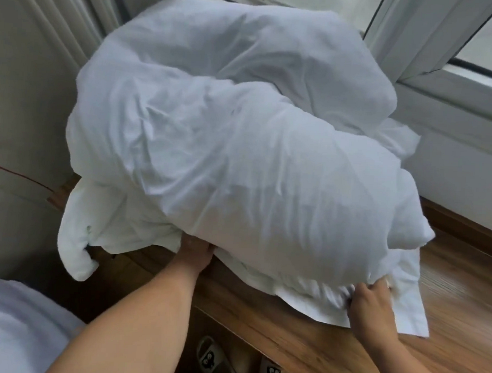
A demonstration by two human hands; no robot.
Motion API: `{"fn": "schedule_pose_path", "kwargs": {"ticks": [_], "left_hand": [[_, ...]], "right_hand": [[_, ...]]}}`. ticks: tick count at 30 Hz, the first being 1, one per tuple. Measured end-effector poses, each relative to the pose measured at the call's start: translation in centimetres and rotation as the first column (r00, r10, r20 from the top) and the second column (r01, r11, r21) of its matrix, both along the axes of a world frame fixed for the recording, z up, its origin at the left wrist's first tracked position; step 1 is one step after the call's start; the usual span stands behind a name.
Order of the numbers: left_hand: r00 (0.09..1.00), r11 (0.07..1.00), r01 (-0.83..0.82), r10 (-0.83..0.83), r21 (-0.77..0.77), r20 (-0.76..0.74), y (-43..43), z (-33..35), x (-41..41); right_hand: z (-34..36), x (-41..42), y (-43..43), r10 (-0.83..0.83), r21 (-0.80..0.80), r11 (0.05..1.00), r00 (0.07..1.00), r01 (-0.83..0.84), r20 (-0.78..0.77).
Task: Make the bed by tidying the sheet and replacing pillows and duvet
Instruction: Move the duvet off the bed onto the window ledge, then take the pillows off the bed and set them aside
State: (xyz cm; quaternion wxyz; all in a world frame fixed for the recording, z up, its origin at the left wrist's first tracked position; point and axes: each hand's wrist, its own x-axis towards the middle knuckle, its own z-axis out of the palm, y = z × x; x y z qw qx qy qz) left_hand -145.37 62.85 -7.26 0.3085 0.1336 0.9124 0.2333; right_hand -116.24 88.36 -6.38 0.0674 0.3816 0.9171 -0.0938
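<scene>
Pale window frames (433, 67) filled the back and right of the view, with a light pleated curtain (32, 61) hanging down the left side, and below them ran a wooden ledge (447, 296) with a brown grain. On that ledge lay the white duvet (227, 142), bunched into a big rumpled heap that covered most of the middle of the view. Its upper folds leaned toward the window, one twisted end hung over the ledge's front edge at the left, and a flat corner of its cover lay spread on the wood at the lower right. A white corner of the bed (9, 325) showed at the bottom left, well apart from the heap. Both bare forearms reached up from the bottom toward the duvet's near edge. The left hand (197, 255) was pushed in beneath the underside of the heap, near its left end; its fingers were hidden by the fabric, so whether they gripped anything could not be told. The right hand (371, 302) was at the lower right edge of the heap, its fingers curled into the cloth and bunching a fold of it. Down on the floor below the ledge, between the arms, sat a pair of light slippers (210, 355) with small dark cartoon faces.
</scene>
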Motion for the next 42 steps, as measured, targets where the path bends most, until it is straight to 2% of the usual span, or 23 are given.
{"fn": "schedule_pose_path", "kwargs": {"ticks": [2,3,4,6,7,8,9,12,15,18,20,22,24,27,34,42], "left_hand": [[1.000,0.989,0.003,-0.005,0.145,0.013,-0.4,0.6,0.1],[0.996,0.969,-0.055,0.036,0.240,0.084,-0.6,1.5,0.3],[0.967,0.927,-0.178,0.103,0.329,0.234,-0.8,2.1,0.6],[0.804,0.721,-0.530,0.259,0.446,0.536,-1.8,3.1,1.5],[0.733,0.627,-0.632,0.294,0.455,0.613,-2.5,3.3,2.1],[0.723,0.604,-0.648,0.298,0.464,0.623,-3.4,3.6,2.7],[0.742,0.627,-0.622,0.281,0.469,0.608,-4.1,3.6,3.3],[0.873,0.807,-0.422,0.237,0.414,0.426,-7.1,3.5,4.9],[0.911,0.898,-0.340,0.241,0.278,0.334,-11.6,3.9,7.2],[0.898,0.912,-0.398,0.365,0.099,0.246,-18.7,3.9,11.2],[0.817,0.838,-0.546,0.531,0.006,0.225,-23.5,4.2,14.8],[0.711,0.732,-0.680,0.672,-0.039,0.206,-27.9,4.4,18.6],[0.596,0.612,-0.788,0.784,-0.061,0.173,-31.8,4.3,22.4],[0.379,0.396,-0.914,0.911,-0.088,0.165,-36.5,3.5,27.6],[0.061,0.085,-0.988,0.980,-0.126,0.187,-43.0,0.9,35.2],[-0.266,-0.250,-0.963,0.947,-0.105,0.182,-49.6,0.4,37.1]], "right_hand": [[0.1,1.4,-0.8,0.037,-0.002,0.999,0.996,-0.037,0.075],[0.7,2.0,-0.9,0.063,0.013,0.998,0.988,-0.065,0.139],[1.1,2.5,-1.1,0.066,0.050,0.996,0.981,-0.076,0.182],[2.5,3.2,-2.4,-0.005,0.024,1.000,0.978,0.000,0.208],[3.7,3.4,-3.7,-0.070,-0.023,0.997,0.974,0.077,0.214],[4.8,3.7,-5.3,-0.128,-0.040,0.989,0.963,0.142,0.239],[6.1,3.7,-6.8,-0.148,-0.060,0.983,0.945,0.172,0.291],[8.3,1.3,-10.3,-0.057,-0.196,0.969,0.908,0.151,0.416],[9.6,-2.9,-14.8,0.259,-0.348,0.928,0.906,-0.137,0.334],[10.0,-6.9,-19.4,0.601,-0.479,0.756,0.762,-0.446,0.240],[9.7,-9.6,-21.8,0.736,-0.507,0.640,0.652,-0.578,0.185],[8.8,-12.7,-23.8,0.834,-0.470,0.539,0.521,-0.699,0.182],[8.3,-16.0,-26.2,0.891,-0.409,0.453,0.411,-0.792,0.192],[7.9,-20.5,-31.3,0.937,-0.357,0.345,0.297,-0.868,0.184],[7.4,-26.3,-47.7,0.964,-0.346,0.176,0.090,-0.922,0.249],[5.8,-28.5,-64.6,0.971,-0.361,-0.011,-0.096,-0.932,0.217]]}}
